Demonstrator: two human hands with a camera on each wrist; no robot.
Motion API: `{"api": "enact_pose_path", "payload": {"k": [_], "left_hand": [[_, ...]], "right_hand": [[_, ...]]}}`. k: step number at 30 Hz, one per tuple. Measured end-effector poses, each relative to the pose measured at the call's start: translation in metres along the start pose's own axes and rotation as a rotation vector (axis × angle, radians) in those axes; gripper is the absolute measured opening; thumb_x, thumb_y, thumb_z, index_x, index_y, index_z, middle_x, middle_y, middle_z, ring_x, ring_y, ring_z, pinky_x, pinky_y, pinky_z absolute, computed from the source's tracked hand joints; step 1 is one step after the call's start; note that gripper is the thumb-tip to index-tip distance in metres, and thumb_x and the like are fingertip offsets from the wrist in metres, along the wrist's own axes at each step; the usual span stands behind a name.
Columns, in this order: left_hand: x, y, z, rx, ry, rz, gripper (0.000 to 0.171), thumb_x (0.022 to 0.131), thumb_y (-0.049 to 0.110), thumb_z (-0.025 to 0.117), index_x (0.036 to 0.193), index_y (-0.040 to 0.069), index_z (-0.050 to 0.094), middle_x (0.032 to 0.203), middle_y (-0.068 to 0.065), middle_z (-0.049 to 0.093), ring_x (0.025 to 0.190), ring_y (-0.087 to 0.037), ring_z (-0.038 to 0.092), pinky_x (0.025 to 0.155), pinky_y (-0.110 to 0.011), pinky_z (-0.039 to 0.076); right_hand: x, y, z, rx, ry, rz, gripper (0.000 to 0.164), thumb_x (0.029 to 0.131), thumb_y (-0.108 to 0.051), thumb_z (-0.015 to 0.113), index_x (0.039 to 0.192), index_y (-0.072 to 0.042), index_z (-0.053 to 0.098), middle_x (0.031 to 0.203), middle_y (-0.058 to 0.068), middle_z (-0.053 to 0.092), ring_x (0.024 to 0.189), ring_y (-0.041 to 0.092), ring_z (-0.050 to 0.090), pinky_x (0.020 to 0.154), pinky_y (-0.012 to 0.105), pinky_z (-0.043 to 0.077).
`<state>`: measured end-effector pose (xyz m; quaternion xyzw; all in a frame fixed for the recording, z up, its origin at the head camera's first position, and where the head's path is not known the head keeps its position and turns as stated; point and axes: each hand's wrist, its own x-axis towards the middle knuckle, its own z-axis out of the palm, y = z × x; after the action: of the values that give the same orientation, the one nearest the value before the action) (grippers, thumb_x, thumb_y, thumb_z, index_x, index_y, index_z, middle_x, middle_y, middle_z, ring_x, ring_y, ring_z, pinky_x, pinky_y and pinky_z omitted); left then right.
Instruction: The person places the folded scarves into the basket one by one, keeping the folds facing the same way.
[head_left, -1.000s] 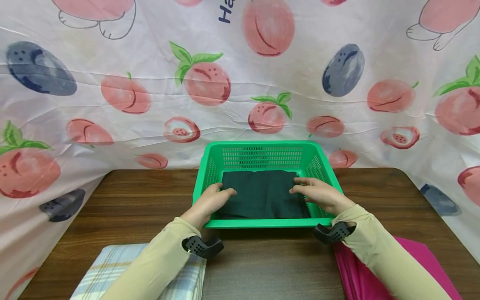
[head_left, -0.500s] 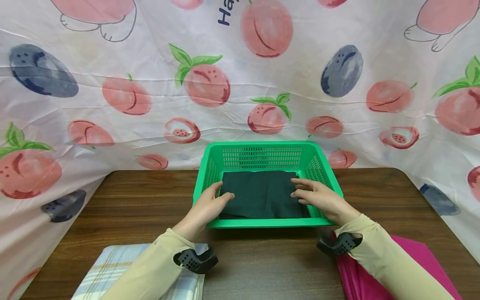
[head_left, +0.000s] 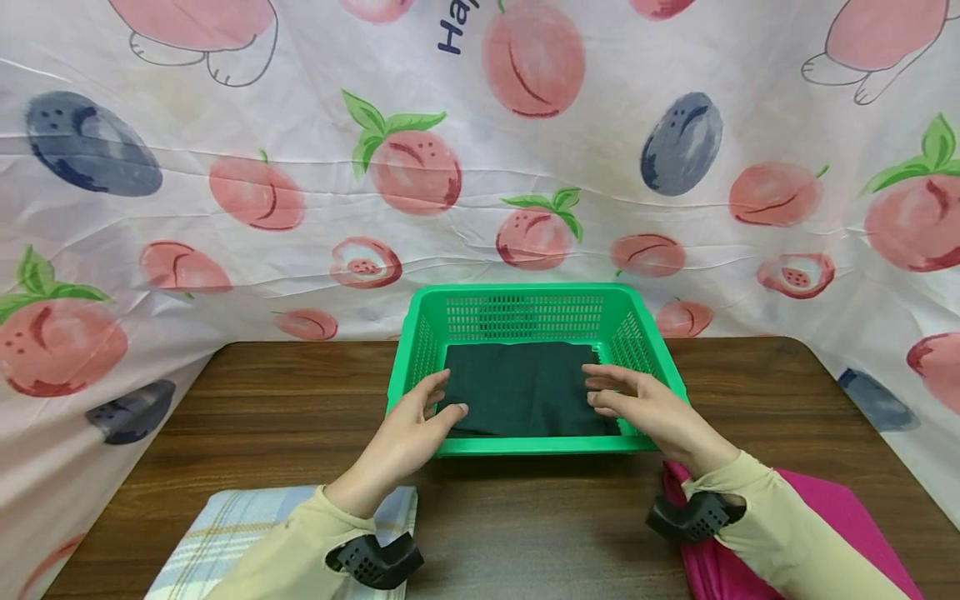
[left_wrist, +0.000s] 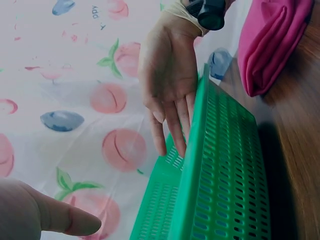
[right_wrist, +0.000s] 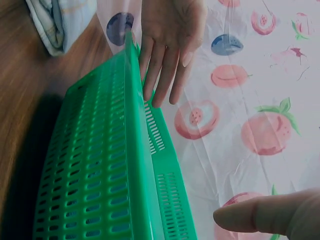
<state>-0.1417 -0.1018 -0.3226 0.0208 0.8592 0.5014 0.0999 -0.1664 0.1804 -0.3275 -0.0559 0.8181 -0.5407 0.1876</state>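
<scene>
A dark green folded cloth (head_left: pixel 525 390) lies flat on the bottom of a green plastic basket (head_left: pixel 536 447). Over the basket's left front corner hovers my left hand (head_left: pixel 408 432), fingers relaxed and holding nothing. My right hand (head_left: pixel 647 410) is above the right front part, its fingers loosely spread and likewise without anything in them. Both wrist views show the hands raised above the rim, apart from the cloth. In the left wrist view the right palm (left_wrist: pixel 170 75) faces the camera; in the right wrist view the left palm (right_wrist: pixel 172 30) does.
A blue and white plaid folded cloth (head_left: pixel 225 533) lies at the front left of the wooden table (head_left: pixel 300 392). A magenta folded cloth (head_left: pixel 832 517) is at the front right, partly under my right forearm. Behind hangs a white fruit-print curtain (head_left: pixel 450 242).
Both hands have drawn back toward me and a little apart, away from the cloth in the basket. The basket and the cloths stay where they were.
</scene>
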Motion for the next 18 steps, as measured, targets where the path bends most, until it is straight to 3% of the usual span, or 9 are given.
{"api": "enact_pose_path", "payload": {"k": [6, 15, 18], "left_hand": [[-0.012, 0.003, 0.002, 0.009, 0.007, 0.031, 0.057, 0.09, 0.023, 0.056, 0.142, 0.012, 0.034, 0.144, -0.017, 0.039, 0.129, -0.04, 0.041, 0.101, -0.052, 0.039], [-0.031, 0.0, 0.001, 0.038, 0.021, 0.134, 0.057, 0.089, 0.024, 0.059, 0.141, 0.012, 0.037, 0.143, -0.011, 0.041, 0.126, -0.033, 0.046, 0.101, -0.048, 0.041], [-0.037, -0.004, 0.001, 0.041, 0.035, 0.162, 0.056, 0.089, 0.022, 0.059, 0.14, 0.013, 0.038, 0.141, -0.011, 0.043, 0.124, -0.031, 0.048, 0.1, -0.046, 0.042]], "right_hand": [[-0.012, 0.0, 0.001, -0.012, 0.011, -0.034, 0.05, 0.094, -0.022, 0.05, 0.141, -0.011, 0.037, 0.141, 0.017, 0.044, 0.122, 0.031, 0.052, 0.106, 0.046, 0.035], [-0.03, 0.002, 0.002, 0.019, 0.008, -0.127, 0.048, 0.093, -0.021, 0.053, 0.138, -0.009, 0.041, 0.137, 0.019, 0.047, 0.119, 0.03, 0.054, 0.094, 0.03, 0.049], [-0.038, 0.002, 0.003, 0.035, 0.017, -0.154, 0.045, 0.093, -0.02, 0.054, 0.135, -0.009, 0.044, 0.136, 0.017, 0.049, 0.114, 0.022, 0.059, 0.091, 0.028, 0.05]]}}
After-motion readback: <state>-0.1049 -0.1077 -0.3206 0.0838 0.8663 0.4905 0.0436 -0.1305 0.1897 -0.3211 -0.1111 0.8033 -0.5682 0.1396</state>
